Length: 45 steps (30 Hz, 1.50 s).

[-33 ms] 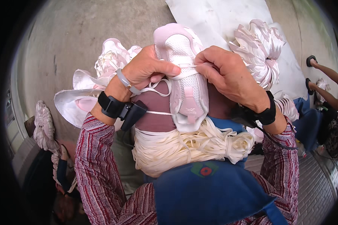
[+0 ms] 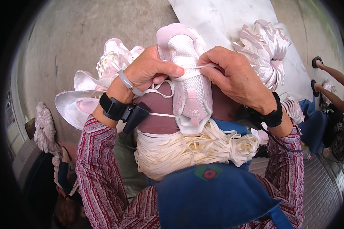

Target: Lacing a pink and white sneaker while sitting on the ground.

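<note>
A pink and white shoe upper [image 2: 191, 99] rests over my lap, its rounded toe end pointing away from me. My left hand [image 2: 151, 70] grips its left side, with the thumb pressed flat on the laced middle and the other fingers partly hidden at the edge. Between the thumb and fingers of my right hand [image 2: 231, 74] is a white shoelace [image 2: 191, 67], drawn across the upper. A loose loop of lace hangs beside my left fingers. Just below the upper lies a thick bundle of cream laces [image 2: 172, 152] on my lap.
Fanned stacks of pink and white uppers stand at the right [image 2: 265, 55] and left [image 2: 112, 59]. A pale sheet [image 2: 225, 19] covers part of the concrete floor. Other people sit at the far right and lower left, near another row of uppers [image 2: 44, 128]. A blue apron [image 2: 218, 198] covers my front.
My right fingertips have shifted very slightly on the lace. The left hand and the upper stay where they were.
</note>
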{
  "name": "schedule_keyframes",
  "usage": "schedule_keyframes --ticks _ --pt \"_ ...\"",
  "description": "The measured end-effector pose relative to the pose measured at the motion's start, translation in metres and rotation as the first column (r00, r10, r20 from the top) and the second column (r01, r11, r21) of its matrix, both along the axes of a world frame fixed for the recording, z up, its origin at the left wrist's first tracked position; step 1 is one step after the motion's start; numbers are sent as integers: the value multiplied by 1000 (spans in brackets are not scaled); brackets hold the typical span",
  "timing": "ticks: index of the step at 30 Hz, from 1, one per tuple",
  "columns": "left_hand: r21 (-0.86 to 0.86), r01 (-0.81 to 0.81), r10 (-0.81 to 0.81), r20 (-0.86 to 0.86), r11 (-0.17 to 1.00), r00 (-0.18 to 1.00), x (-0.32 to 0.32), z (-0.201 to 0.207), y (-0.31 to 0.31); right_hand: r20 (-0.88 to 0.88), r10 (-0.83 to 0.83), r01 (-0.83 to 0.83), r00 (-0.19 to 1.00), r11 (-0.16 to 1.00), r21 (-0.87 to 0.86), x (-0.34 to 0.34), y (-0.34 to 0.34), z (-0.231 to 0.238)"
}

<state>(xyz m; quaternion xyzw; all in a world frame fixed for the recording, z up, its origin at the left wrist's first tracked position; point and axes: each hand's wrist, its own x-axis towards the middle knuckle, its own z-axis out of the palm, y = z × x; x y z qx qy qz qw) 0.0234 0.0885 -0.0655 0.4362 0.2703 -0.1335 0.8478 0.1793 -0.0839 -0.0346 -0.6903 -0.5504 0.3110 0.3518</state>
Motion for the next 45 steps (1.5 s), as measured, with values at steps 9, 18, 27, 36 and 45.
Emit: schedule_keyframes --ticks 9,18,27,36,45 --pt "-28 6 -5 33 1000 999 0 -2 1 56 0 -4 998 997 74 -3 2 -1" --pt "-40 -2 4 33 999 999 -1 -4 0 190 64 -73 980 997 40 -5 3 6" --pt "-60 -16 18 27 998 999 -2 -3 0 135 61 -67 989 997 40 -3 11 7" --pt "-33 -33 34 35 999 999 -1 -3 -2 50 56 -56 997 998 -12 -3 13 8" --pt "-54 -50 53 52 997 997 -2 -8 -2 236 66 -92 969 990 103 -5 7 2"
